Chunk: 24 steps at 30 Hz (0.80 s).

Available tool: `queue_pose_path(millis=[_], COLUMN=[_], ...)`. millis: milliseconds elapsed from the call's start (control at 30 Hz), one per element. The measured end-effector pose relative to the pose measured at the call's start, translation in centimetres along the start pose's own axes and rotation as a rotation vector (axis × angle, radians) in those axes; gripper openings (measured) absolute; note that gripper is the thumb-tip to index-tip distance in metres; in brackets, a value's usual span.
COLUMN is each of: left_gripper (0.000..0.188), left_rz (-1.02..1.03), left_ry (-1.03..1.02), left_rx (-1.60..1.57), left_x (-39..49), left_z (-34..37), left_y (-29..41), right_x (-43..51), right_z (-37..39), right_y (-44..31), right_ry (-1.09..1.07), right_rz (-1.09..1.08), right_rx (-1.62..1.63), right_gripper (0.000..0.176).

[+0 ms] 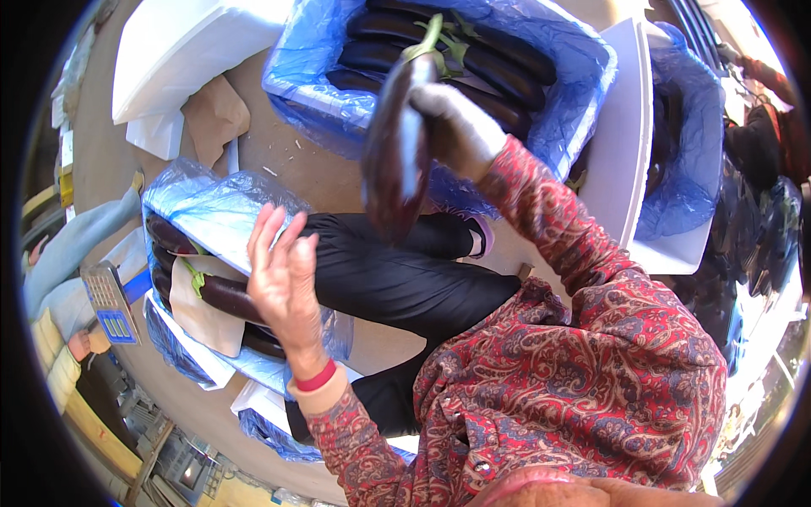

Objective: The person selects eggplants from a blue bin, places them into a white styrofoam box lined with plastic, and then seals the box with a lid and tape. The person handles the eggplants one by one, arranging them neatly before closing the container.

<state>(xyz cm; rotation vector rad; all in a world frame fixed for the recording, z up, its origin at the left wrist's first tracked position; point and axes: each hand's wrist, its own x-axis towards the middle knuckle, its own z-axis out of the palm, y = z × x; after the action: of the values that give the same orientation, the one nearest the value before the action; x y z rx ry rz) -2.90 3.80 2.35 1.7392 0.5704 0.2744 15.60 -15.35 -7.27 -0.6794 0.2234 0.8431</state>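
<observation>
My right hand (459, 130), in a pale glove with a dark fingertip area, grips a large dark purple eggplant (394, 165) by its upper side. Its green stem points up and its body hangs over my dark trousers. Behind it stands a foam box (298, 104) lined with blue plastic film, holding several eggplants (507, 57) laid side by side. My left hand (285, 279) is bare, raised with fingers spread and nothing in it. Beneath lies another film-lined box (212, 196) with several eggplants (231, 298) and a sheet of beige paper (199, 307); my hand hides part of these.
An upright white foam box (196, 57) is at upper left. On the right are another lined foam box (678, 234) and a heap of eggplants (716, 304). A keypad unit with a blue display (108, 304) stands near another person's hand (79, 345). Another person's sleeve (766, 76) shows at upper right.
</observation>
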Motion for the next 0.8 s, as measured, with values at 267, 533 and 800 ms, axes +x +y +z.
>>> queue_pose_path(millis=[267,533,800], left_gripper=[0.081,0.079,0.071], left_rz=[-0.380,-0.330,-0.405], left_ry=[-0.267,-0.095,-0.063], left_rx=[-0.696,-0.971,-0.921], left_x=[3.0,7.5,8.4], left_z=[5.7,6.2,6.4], left_y=[-1.0,-3.4,-3.7], right_x=[-1.1,0.2,8.4], right_z=[2.4,-14.2,-14.1], right_y=[-4.9,-19.1,-5.6], right_ry=[-0.345,0.386,0.162], right_rz=[-0.007,-0.433,0.166], right_rx=[-0.621,-1.355,-2.149], right_gripper=[0.052,0.039,0.050])
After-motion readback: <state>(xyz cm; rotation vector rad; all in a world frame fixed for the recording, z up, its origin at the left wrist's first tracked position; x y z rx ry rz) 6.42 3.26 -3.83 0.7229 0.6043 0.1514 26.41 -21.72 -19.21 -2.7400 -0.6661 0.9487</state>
